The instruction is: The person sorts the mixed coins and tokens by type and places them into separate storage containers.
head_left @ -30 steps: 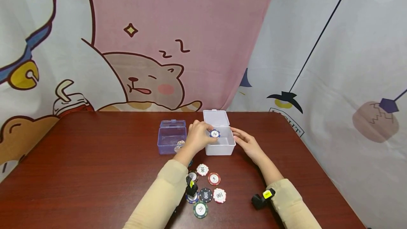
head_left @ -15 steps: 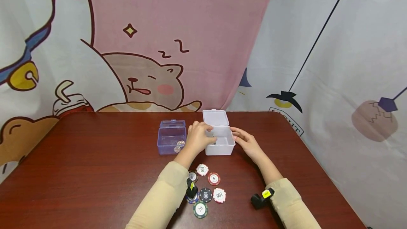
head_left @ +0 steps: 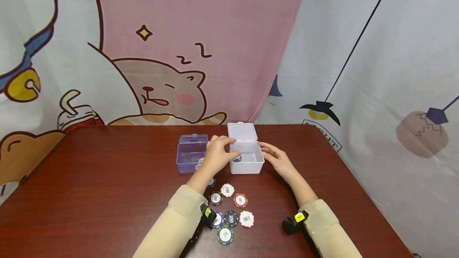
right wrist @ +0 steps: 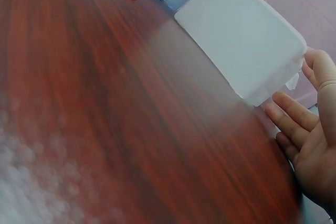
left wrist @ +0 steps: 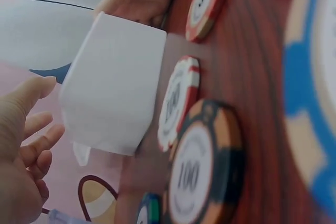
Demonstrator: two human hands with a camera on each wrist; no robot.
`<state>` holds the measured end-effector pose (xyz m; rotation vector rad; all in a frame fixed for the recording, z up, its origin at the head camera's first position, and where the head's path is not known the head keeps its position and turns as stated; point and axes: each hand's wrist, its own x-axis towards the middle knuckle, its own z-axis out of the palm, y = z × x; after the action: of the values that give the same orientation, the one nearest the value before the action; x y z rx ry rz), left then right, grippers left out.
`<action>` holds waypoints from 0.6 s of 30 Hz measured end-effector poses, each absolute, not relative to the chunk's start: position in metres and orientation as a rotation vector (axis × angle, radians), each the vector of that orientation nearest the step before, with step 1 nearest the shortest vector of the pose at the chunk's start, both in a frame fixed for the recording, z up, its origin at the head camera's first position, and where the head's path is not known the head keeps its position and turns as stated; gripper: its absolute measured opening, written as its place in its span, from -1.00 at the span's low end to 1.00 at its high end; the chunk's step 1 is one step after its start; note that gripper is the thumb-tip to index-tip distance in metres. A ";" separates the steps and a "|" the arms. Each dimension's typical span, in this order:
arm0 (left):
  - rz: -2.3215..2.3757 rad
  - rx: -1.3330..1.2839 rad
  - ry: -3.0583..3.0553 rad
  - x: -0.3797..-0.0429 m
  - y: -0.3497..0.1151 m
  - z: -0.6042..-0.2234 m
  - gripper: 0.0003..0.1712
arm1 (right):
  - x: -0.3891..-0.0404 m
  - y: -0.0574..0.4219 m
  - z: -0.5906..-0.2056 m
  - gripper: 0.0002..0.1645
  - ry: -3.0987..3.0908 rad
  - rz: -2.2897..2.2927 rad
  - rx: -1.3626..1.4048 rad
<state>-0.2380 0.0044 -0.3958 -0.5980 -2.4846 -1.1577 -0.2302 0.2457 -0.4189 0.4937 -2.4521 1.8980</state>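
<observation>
A white lidded box [head_left: 247, 167] stands on the table with its lid raised. A blue-edged poker chip [head_left: 238, 158] lies inside it at the left. My left hand [head_left: 217, 153] is over the box's left rim, thumb and fingers apart with nothing between them; the left wrist view shows this left hand [left wrist: 23, 142] empty too. My right hand [head_left: 280, 164] touches the box's right side with relaxed fingers. In the right wrist view, the right hand's fingertips [right wrist: 277, 107] are by the box's lower corner.
Left of the white box stands a clear blue box [head_left: 188, 162] with its lid up and silvery coins [head_left: 199, 165] in it. Several poker chips lie nearer, among them a red one [head_left: 240, 200], a black one [head_left: 231, 218] and a green one [head_left: 225, 235].
My left hand held the blue chip over the white box, lowered it in and let it go, and has since shifted slightly left. The right hand has stayed at the box's side.
</observation>
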 end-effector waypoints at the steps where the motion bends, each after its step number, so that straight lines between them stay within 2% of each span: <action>1: -1.173 -0.608 -2.469 -0.237 0.002 -0.395 -0.53 | -0.230 0.246 -0.419 -0.50 -2.453 1.899 0.492; 18: -1.378 -0.717 -2.382 -0.204 -0.033 -0.388 -0.59 | -0.229 0.245 -0.416 -0.50 -2.499 1.867 0.479</action>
<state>-0.2043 -0.0331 -0.3882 -0.7175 -2.3819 -1.3782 -0.2294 0.2451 -0.4157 0.4787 -2.4988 1.8666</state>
